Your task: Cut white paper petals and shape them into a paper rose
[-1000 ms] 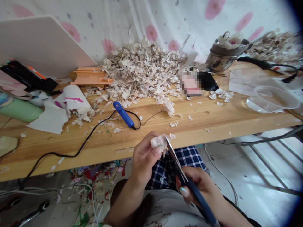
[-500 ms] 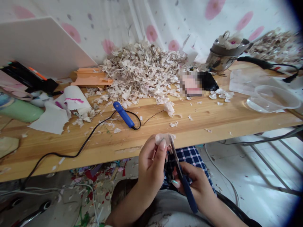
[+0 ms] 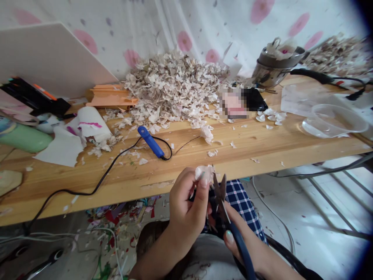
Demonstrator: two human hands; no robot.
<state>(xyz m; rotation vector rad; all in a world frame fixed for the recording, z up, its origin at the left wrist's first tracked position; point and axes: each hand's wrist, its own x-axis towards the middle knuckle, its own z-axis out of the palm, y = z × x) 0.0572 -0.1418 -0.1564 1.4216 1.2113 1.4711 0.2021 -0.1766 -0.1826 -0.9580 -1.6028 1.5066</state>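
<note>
We see the left hand (image 3: 186,206) pinching a pale scrap (image 3: 204,172) just below the desk (image 3: 116,171) edge. Our right hand (image 3: 247,241) grips blue-handled scissors (image 3: 223,202), blades parted just beside the scrap. A big scrap heap (image 3: 175,89) lies well behind on the desk.

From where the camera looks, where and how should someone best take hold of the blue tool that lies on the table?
Grip the blue tool around the middle of its straight handle, coming from above with fingers across its narrow width. It lies flat and slanted on the wooden table, clear of the heap of scraps. Its black cable leaves the near end, so avoid that end.
</note>
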